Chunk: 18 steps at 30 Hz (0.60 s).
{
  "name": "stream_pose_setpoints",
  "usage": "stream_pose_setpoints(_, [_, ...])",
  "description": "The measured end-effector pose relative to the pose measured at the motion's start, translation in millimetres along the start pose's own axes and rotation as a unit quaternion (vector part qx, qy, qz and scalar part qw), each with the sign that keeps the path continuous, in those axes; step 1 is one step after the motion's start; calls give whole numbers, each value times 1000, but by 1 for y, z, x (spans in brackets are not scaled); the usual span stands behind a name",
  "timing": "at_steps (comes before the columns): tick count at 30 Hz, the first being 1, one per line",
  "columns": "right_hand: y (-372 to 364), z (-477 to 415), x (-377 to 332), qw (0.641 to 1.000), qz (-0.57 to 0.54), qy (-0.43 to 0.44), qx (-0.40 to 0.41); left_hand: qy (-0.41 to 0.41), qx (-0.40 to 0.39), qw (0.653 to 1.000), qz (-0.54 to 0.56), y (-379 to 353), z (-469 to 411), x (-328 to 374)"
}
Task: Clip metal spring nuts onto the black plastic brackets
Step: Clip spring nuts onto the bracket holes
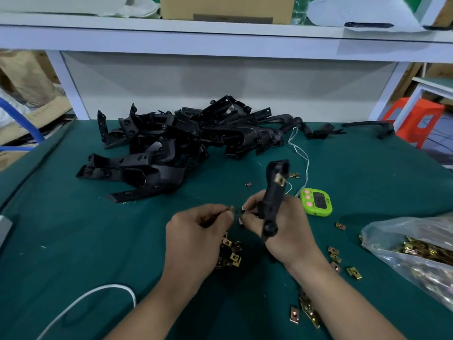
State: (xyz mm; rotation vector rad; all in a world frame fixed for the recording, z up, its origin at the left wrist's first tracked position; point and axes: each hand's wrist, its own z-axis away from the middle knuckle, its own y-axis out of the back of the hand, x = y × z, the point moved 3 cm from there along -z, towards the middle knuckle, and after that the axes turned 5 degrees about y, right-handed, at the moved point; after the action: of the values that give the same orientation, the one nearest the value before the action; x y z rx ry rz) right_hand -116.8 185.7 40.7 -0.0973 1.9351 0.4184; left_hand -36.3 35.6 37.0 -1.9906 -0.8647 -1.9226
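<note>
Green-matted table (98,241) below a white shelf (220,38) that carries a cardboard box (228,8).

We record:
- Pile of brackets (171,138), black plastic, at the far middle of the table.
- Bracket (274,192), held roughly upright, our right hand (282,227) wrapped round its lower end. One clipped nut (279,179) sits near its top.
- Spring nut (231,207), pinched in the fingertips of our left hand (196,231), just beside the bracket's lower part. We cannot tell whether they touch.
- Loose nuts (231,253), scattered below and to the right of the hands.
- Bag (411,244), clear plastic, holding more nuts, at the right edge.
- Timer (317,201), green, behind the right hand.
- Cable (81,300), white, near left.

Risks, in our judgement: the nut is small and thinly pinched, so it may slip into the scatter. Pushed on askew, it may seat crooked. The one-handed hold may let the bracket twist under pressure.
</note>
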Motion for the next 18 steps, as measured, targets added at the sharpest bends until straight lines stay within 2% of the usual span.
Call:
stream_pose_setpoints(1, [5, -2, 1, 995, 98, 24, 4, 2, 8, 1000, 6, 3, -3, 0])
stream_pose_setpoints(2, [13, -3, 2, 968, 244, 58, 19, 4, 2, 1000, 6, 6, -6, 0])
stream_pose_setpoints(3, [20, -3, 2, 919, 383, 89, 37, 8, -20, 1000, 11, 8, -9, -1])
stream_pose_setpoints(4, [25, -4, 0, 881, 460, 97, 51, 15, -58, 998, 24, 9, -11, -2])
stream_pose_setpoints(5, [28, -4, -1, 871, 483, 82, 49, 25, -105, 993, 44, 8, -10, -2])
stream_pose_setpoints(7, [30, -5, 1, 880, 472, 41, 31, 41, -181, 981, 55, 4, -8, -2])
stream_pose_setpoints(10, [28, -5, 4, 878, 478, 29, -6, 31, -240, 969, 46, -2, -3, 1])
stream_pose_setpoints(18, [21, -2, 0, 857, 507, 39, -84, 39, -262, 963, 40, -3, -1, -1])
